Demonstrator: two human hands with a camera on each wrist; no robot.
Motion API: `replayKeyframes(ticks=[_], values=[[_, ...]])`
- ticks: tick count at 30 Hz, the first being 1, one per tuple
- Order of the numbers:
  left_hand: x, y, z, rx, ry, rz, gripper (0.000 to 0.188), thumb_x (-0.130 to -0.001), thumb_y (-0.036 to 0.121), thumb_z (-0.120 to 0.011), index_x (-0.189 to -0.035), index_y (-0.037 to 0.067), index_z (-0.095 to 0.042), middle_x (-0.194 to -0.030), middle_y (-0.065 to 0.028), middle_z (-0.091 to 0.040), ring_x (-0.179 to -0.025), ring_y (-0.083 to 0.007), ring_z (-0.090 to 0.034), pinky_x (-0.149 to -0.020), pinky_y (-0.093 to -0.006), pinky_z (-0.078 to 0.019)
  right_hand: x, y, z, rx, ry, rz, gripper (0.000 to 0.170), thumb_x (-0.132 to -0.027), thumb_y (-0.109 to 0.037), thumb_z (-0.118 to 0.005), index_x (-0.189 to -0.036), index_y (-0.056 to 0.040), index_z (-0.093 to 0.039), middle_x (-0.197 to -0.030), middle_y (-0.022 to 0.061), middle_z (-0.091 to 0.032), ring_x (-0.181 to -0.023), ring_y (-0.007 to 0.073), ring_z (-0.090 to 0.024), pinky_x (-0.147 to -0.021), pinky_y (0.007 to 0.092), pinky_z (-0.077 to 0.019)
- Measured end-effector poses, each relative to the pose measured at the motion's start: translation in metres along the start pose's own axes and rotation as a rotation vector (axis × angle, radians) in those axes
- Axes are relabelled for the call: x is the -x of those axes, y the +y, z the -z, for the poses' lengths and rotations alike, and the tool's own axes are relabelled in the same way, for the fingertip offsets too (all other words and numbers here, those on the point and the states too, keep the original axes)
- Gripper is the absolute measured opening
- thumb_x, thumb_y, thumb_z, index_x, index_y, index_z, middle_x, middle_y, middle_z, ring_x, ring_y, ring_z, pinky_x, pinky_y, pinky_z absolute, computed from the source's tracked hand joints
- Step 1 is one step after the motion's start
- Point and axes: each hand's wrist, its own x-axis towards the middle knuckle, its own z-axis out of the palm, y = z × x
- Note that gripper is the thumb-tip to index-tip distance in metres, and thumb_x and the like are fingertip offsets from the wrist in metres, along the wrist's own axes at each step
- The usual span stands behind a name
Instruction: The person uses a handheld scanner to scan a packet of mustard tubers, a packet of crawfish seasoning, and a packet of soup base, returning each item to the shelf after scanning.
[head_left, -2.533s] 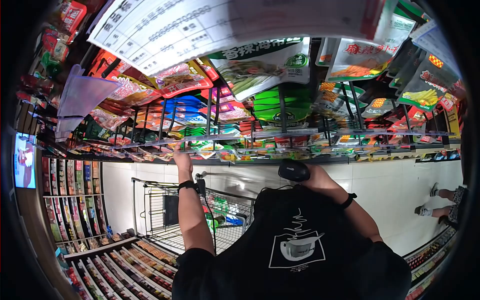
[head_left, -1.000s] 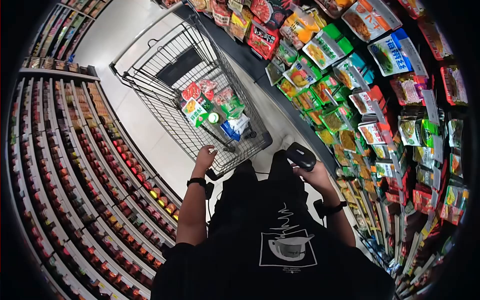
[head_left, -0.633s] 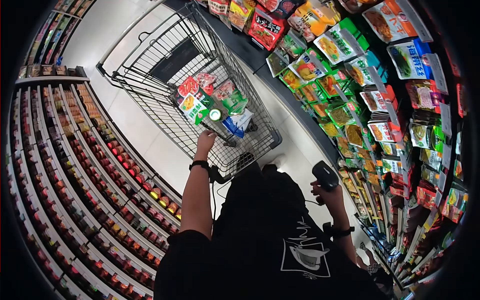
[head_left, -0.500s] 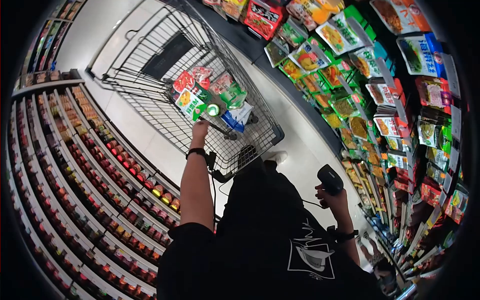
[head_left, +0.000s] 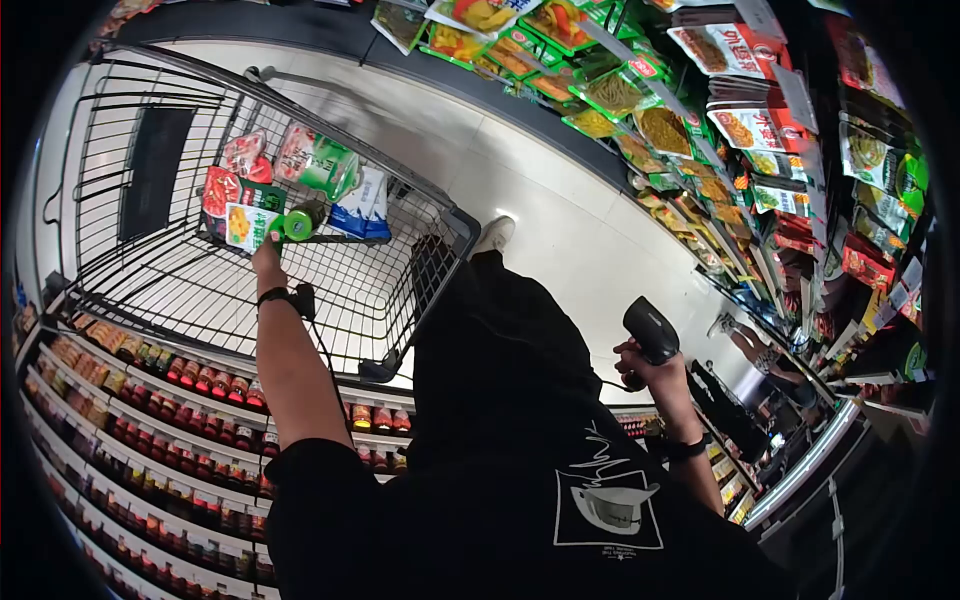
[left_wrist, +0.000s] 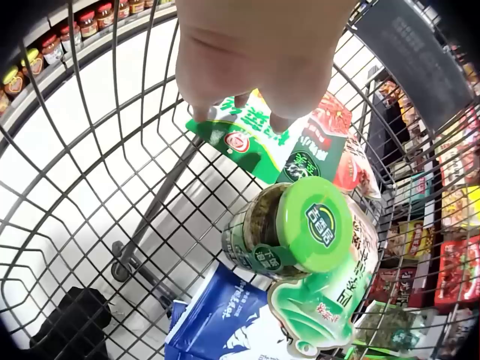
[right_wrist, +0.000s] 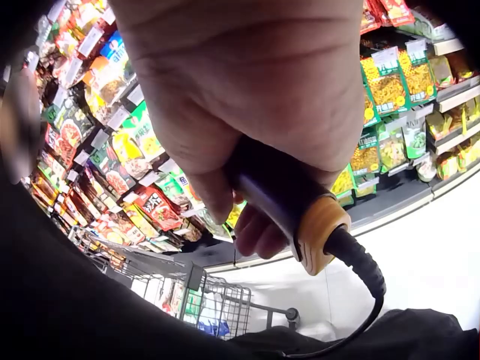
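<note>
My left hand [head_left: 268, 262] reaches down into the wire shopping cart [head_left: 420, 198]. In the left wrist view its fingertips overlap a white and green food packet [left_wrist: 247, 139]; I cannot tell whether they pinch it. Beside that packet stands a jar with a green lid [left_wrist: 315, 225]. Red packets [head_left: 222, 188], a green and white bag [head_left: 318, 162] and a blue and white bag [head_left: 362, 205] lie around it. My right hand [head_left: 655, 372] grips a black corded barcode scanner [head_left: 650, 328] by its handle, out to the right of the body. In the right wrist view the handle [right_wrist: 274, 184] ends in a yellow-orange base with a cable.
Hanging food packets [head_left: 740, 130] fill the shelf at the upper right. Shelves of jars [head_left: 200, 400] run along the lower left, close to the cart. Pale floor [head_left: 550, 220] lies between cart and shelf. Another person's legs [head_left: 765, 355] show at right.
My left hand has left the shelf and moved down into the cart, to the white and green packet. The view has turned, so the cart sits further left. The scanner stays in my right hand.
</note>
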Motion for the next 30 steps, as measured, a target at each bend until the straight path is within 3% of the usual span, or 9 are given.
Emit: replayKeyframes(ticks=[3, 4, 7, 8, 16, 21, 24, 27, 30], values=[[-0.021, -0.003, 0.001, 0.062, 0.008, 0.044, 0.066, -0.102, 0.043, -0.070, -0.141, -0.010, -0.063, -0.137, -0.0160, -0.070, -0.117, -0.0271, -0.067, -0.099, -0.0390, -0.0500, 0.000, 0.007, -0.006, 0.081, -0.004, -0.032, 0.017, -0.099, -0.007, -0.077, -0.115, -0.0031, -0.077, -0.097, 0.0059, -0.080, -0.079, 0.0093, -0.073, -0.067, 0.0254, -0.0570], [-0.027, 0.000, 0.001, 0.034, 0.042, 0.122, 0.053, -0.101, 0.037, -0.074, -0.141, 0.004, -0.065, -0.125, -0.0069, -0.072, -0.102, -0.0187, -0.067, -0.084, -0.0347, -0.0499, 0.000, 0.007, -0.007, 0.115, -0.012, -0.041, 0.017, -0.099, -0.007, -0.077, -0.115, -0.0031, -0.078, -0.094, 0.0051, -0.080, -0.078, 0.0082, -0.072, -0.067, 0.0249, -0.0563], [-0.047, -0.016, -0.003, 0.050, 0.053, -0.007, 0.050, -0.100, 0.030, -0.075, -0.141, 0.002, -0.065, -0.125, -0.0074, -0.073, -0.101, -0.0193, -0.070, -0.085, -0.0357, -0.0529, -0.001, 0.005, -0.012, 0.101, 0.000, -0.050, 0.020, -0.098, -0.006, -0.077, -0.118, -0.0021, -0.077, -0.090, 0.0041, -0.079, -0.076, 0.0083, -0.071, -0.066, 0.0249, -0.0558], [-0.054, -0.020, 0.001, 0.102, 0.050, 0.064, 0.066, -0.098, 0.031, -0.077, -0.148, -0.007, -0.058, -0.144, -0.0155, -0.067, -0.125, -0.0284, -0.066, -0.104, -0.0399, -0.0507, -0.001, 0.001, -0.012, 0.103, 0.001, -0.050, 0.023, -0.097, -0.003, -0.077, -0.121, -0.0012, -0.076, -0.094, 0.0059, -0.080, -0.079, 0.0110, -0.073, -0.067, 0.0266, -0.0576], [-0.005, 0.021, -0.006, -0.185, 0.212, 0.038, 0.059, -0.098, 0.038, -0.082, -0.128, -0.011, -0.069, -0.119, -0.0155, -0.079, -0.104, -0.0253, -0.075, -0.089, -0.0418, -0.0584, 0.000, -0.005, -0.020, 0.110, 0.005, -0.041, 0.020, -0.097, -0.004, -0.077, -0.116, -0.0006, -0.076, -0.089, 0.0059, -0.077, -0.072, 0.0095, -0.070, -0.061, 0.0253, -0.0544], [-0.066, -0.025, 0.024, -0.730, 0.113, -0.154, 0.044, -0.110, 0.042, -0.063, -0.132, 0.004, -0.073, -0.105, -0.0207, -0.080, -0.099, -0.0322, -0.077, -0.085, -0.0430, -0.0582, 0.011, -0.015, -0.018, 0.091, -0.020, -0.046, 0.021, -0.096, -0.005, -0.078, -0.117, -0.0015, -0.076, -0.096, 0.0033, -0.077, -0.083, 0.0099, -0.073, -0.070, 0.0259, -0.0578], [0.005, 0.024, 0.026, -1.335, 0.018, -0.466, 0.031, -0.111, 0.032, -0.063, -0.130, 0.011, -0.075, -0.107, -0.0205, -0.079, -0.103, -0.0333, -0.077, -0.087, -0.0440, -0.0592, 0.016, -0.021, -0.015, 0.142, -0.042, -0.043, 0.021, -0.097, -0.005, -0.078, -0.118, -0.0018, -0.075, -0.102, 0.0034, -0.078, -0.086, 0.0106, -0.074, -0.074, 0.0269, -0.0593], [0.056, 0.056, 0.019, -0.922, 0.081, -0.359, 0.029, -0.109, 0.024, -0.066, -0.133, 0.010, -0.074, -0.115, -0.0212, -0.078, -0.103, -0.0317, -0.077, -0.088, -0.0439, -0.0597, 0.024, -0.028, -0.017, 0.081, -0.015, 0.023, 0.016, -0.098, -0.011, -0.080, -0.112, -0.0046, -0.080, -0.088, 0.0003, -0.076, -0.070, 0.0043, -0.064, -0.061, 0.0224, -0.0504], [0.032, 0.042, 0.040, -1.082, 0.187, -0.435, 0.036, -0.108, 0.033, -0.067, -0.126, 0.002, -0.072, -0.109, -0.0230, -0.077, -0.096, -0.0314, -0.076, -0.083, -0.0435, -0.0583, 0.030, -0.030, -0.013, 0.059, -0.038, 0.074, 0.017, -0.097, -0.011, -0.080, -0.112, -0.0043, -0.080, -0.086, 0.0018, -0.076, -0.069, 0.0047, -0.064, -0.059, 0.0222, -0.0490]])
